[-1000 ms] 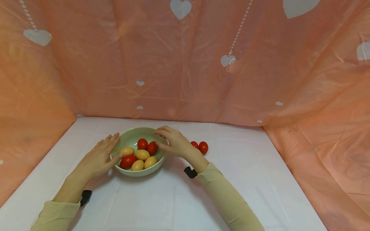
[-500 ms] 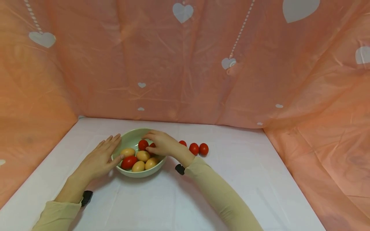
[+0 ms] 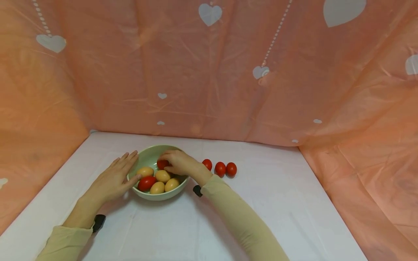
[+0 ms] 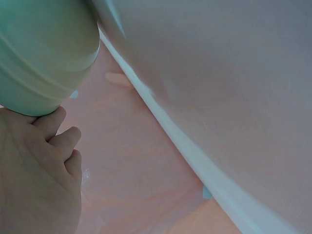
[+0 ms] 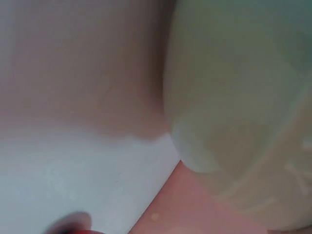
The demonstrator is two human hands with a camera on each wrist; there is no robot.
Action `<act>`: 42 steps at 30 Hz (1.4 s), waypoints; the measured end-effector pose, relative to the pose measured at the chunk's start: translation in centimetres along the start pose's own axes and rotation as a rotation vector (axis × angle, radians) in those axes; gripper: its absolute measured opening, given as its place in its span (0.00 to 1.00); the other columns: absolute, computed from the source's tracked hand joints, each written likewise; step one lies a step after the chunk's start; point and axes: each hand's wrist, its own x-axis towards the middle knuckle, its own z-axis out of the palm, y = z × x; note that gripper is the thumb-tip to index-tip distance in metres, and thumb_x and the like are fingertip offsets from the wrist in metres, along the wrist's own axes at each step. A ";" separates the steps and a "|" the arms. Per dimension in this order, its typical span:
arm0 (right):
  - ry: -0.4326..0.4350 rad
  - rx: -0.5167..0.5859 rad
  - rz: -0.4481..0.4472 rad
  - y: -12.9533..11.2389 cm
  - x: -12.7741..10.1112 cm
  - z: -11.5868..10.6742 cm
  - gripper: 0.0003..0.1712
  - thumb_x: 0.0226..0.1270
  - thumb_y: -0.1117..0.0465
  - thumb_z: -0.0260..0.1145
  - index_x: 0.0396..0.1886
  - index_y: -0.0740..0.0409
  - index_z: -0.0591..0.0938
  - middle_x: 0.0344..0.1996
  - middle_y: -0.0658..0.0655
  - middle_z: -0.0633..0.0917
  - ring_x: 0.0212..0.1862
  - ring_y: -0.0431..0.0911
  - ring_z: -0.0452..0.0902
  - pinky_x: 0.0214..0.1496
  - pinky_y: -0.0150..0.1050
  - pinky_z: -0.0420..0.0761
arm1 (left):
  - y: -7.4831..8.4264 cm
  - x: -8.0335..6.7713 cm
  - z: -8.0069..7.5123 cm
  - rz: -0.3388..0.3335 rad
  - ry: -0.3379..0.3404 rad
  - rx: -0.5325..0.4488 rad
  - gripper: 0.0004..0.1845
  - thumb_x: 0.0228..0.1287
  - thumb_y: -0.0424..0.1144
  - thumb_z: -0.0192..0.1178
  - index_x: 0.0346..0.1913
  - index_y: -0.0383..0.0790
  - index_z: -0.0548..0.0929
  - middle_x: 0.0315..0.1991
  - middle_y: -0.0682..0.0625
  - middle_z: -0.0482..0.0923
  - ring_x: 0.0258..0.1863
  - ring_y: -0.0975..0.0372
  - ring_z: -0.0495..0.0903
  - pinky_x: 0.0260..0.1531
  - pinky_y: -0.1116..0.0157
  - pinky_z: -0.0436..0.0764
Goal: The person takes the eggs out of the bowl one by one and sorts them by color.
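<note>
Head view, read from the left: the left hand lies with straight, relaxed fingers flat against the outer wall of the pale green bowl, at about nine o'clock on its rim, gripping nothing. The left wrist view shows the same contact, the fingers pressed up to the bowl's curved side.

Inside the bowl sit four tan egg-shaped pieces, one at nine o'clock, one in the middle and two toward six o'clock, with a long red tomato at seven o'clock.

The right hand reaches into the bowl from three o'clock, its fingers curled round a small red tomato near twelve o'clock; only part of that tomato shows under the fingertips.

To the right of the bowl, at its three o'clock on the white table, three red cherry tomatoes stand in a row, close together and apart from the bowl.

The right wrist view is blurred: only the bowl's wall and the white table surface can be made out.
</note>
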 end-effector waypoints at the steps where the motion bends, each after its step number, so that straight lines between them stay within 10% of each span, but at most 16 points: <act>1: -0.005 -0.004 0.002 0.1 0.1 0.0 0.22 0.75 0.60 0.69 0.66 0.55 0.83 0.64 0.55 0.82 0.67 0.45 0.76 0.73 0.31 0.70 | 0.0 0.0 0.0 0.000 0.000 0.001 0.42 0.77 0.55 0.56 0.78 0.26 0.62 0.79 0.31 0.58 0.78 0.35 0.56 0.79 0.41 0.54; 25: 0.024 0.017 0.079 -0.1 -0.2 0.3 0.22 0.73 0.59 0.71 0.64 0.52 0.81 0.60 0.50 0.84 0.62 0.42 0.77 0.69 0.30 0.73 | 0.3 0.3 -0.1 0.007 -0.001 0.004 0.41 0.76 0.54 0.57 0.77 0.25 0.62 0.79 0.31 0.59 0.77 0.34 0.58 0.76 0.38 0.58; 42: 0.221 0.138 0.028 -0.3 -1.8 0.6 0.26 0.75 0.57 0.69 0.70 0.55 0.78 0.69 0.58 0.76 0.71 0.49 0.73 0.76 0.35 0.69 | -0.2 0.1 0.2 0.010 0.015 -0.001 0.41 0.77 0.55 0.57 0.77 0.25 0.63 0.79 0.31 0.59 0.77 0.34 0.58 0.76 0.39 0.57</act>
